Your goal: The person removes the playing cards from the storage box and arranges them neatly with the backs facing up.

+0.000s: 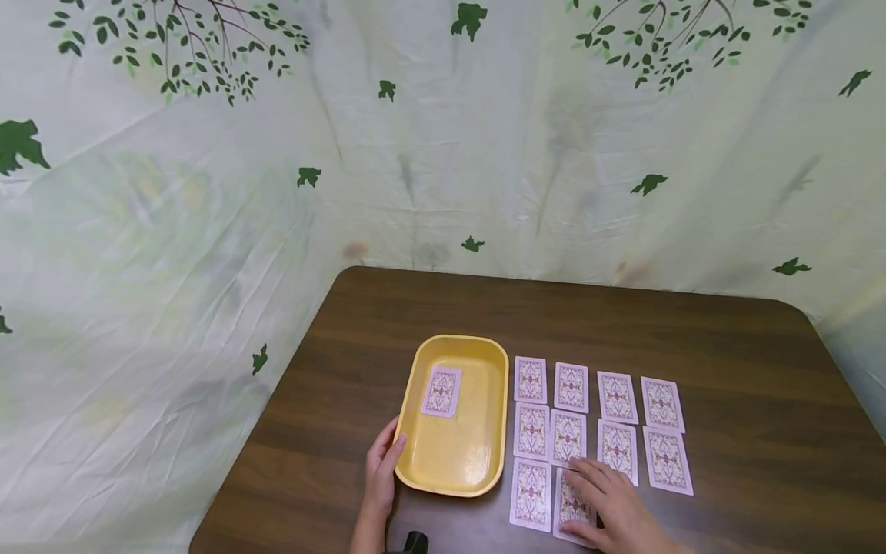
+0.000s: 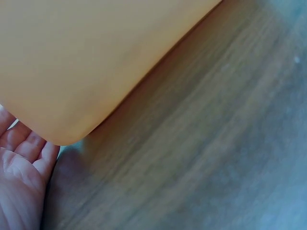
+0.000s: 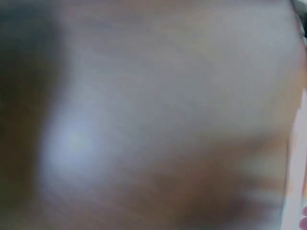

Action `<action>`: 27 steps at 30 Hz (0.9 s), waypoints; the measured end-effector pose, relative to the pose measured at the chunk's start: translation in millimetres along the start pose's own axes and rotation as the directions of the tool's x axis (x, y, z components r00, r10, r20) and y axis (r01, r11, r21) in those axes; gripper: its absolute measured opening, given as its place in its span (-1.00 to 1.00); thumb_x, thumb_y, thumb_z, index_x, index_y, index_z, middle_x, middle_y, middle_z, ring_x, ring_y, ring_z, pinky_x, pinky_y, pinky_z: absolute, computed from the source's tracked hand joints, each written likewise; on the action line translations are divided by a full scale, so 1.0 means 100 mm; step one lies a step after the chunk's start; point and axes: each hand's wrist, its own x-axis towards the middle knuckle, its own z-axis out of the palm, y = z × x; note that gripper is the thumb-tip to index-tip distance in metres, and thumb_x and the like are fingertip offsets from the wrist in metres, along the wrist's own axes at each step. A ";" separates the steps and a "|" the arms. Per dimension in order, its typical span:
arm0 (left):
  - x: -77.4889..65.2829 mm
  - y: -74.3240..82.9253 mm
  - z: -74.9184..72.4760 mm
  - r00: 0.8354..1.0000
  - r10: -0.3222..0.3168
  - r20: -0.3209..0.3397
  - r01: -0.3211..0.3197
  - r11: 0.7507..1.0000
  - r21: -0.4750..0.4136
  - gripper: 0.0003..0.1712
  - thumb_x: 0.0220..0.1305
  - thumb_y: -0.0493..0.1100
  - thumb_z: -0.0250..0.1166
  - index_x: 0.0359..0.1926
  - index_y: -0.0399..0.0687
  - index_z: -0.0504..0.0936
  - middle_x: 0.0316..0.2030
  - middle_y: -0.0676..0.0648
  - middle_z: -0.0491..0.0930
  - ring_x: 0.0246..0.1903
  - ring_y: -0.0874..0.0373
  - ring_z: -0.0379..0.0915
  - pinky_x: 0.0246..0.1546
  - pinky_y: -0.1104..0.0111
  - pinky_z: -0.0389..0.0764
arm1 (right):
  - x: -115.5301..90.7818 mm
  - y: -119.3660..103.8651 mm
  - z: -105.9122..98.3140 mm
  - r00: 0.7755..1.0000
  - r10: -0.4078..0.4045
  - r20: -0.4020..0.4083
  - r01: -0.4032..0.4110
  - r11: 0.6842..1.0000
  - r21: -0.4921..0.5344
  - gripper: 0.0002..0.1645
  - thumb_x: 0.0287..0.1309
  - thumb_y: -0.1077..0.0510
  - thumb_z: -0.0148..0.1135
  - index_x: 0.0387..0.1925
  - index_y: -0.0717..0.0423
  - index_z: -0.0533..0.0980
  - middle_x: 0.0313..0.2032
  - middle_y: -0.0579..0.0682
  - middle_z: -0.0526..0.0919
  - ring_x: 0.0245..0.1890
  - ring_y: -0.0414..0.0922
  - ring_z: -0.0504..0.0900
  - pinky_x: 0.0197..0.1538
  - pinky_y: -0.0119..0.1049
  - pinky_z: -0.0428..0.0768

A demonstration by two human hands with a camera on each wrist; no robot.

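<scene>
My left hand [image 1: 381, 471] holds the side of a yellow tray [image 1: 502, 431], thumb at the rim and fingers against the outer wall. In the left wrist view, the fingers of that hand [image 2: 21, 167] lie along the tray's outer side [image 2: 86, 62]. One face-down playing card [image 1: 441, 392] with a patterned back lies inside the tray. My right hand [image 1: 616, 508] is spread over a playing card [image 1: 571, 504] in the nearest row, its fingertips at that card and partly covering it. The right wrist view is mostly blurred, with a pale card edge at its right.
Several more face-down cards [image 1: 533, 492] lie in rows on the dark wooden table [image 1: 761, 400], right of the tray. A black object [image 1: 416, 542] sits at the near edge below the tray. A leaf-printed cloth [image 1: 429, 154] hangs behind and left of the table.
</scene>
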 end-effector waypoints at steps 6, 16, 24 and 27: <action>0.00 0.01 0.00 1.000 -0.017 -0.005 0.017 1.000 0.007 -0.55 0.33 -0.30 0.02 0.18 -0.49 0.31 0.11 -0.40 0.35 -0.04 0.20 0.40 -0.07 0.46 0.42 | 0.38 0.17 -0.15 0.993 0.111 -0.026 -0.110 0.993 0.045 -0.24 -0.26 -0.11 0.46 -0.03 0.26 0.50 -0.03 0.15 0.51 -0.05 0.03 0.45 -0.04 -0.05 0.35; -0.01 0.03 -0.02 1.000 -0.019 0.009 0.018 1.000 0.008 -0.54 0.33 -0.29 0.02 0.18 -0.48 0.31 0.11 -0.39 0.35 -0.02 0.11 0.39 -0.07 0.45 0.42 | 1.28 0.38 -0.42 0.974 0.225 0.004 -0.225 0.971 0.086 -0.14 -0.25 -0.06 0.50 0.11 0.23 0.41 0.06 0.19 0.44 0.08 0.11 0.35 0.03 0.08 0.38; 0.00 0.04 -0.02 1.000 -0.028 0.014 0.028 1.000 -0.008 -0.54 0.33 -0.30 0.03 0.19 -0.46 0.31 0.11 -0.38 0.36 -0.02 0.02 0.39 -0.08 0.42 0.44 | 1.80 0.26 -0.15 0.975 0.139 0.176 -0.159 0.981 0.110 -0.20 -0.15 -0.13 0.43 0.11 0.18 0.43 0.01 0.12 0.47 0.04 0.06 0.39 0.06 0.01 0.38; -0.01 0.04 -0.02 1.000 -0.028 0.012 0.029 1.000 -0.010 -0.54 0.33 -0.30 0.02 0.19 -0.46 0.31 0.12 -0.38 0.35 -0.01 -0.01 0.38 -0.07 0.42 0.43 | 1.92 0.17 0.03 0.972 0.083 0.220 -0.112 0.986 0.124 -0.26 -0.14 -0.13 0.42 0.05 0.19 0.47 -0.03 0.11 0.49 -0.01 0.03 0.42 0.03 -0.03 0.40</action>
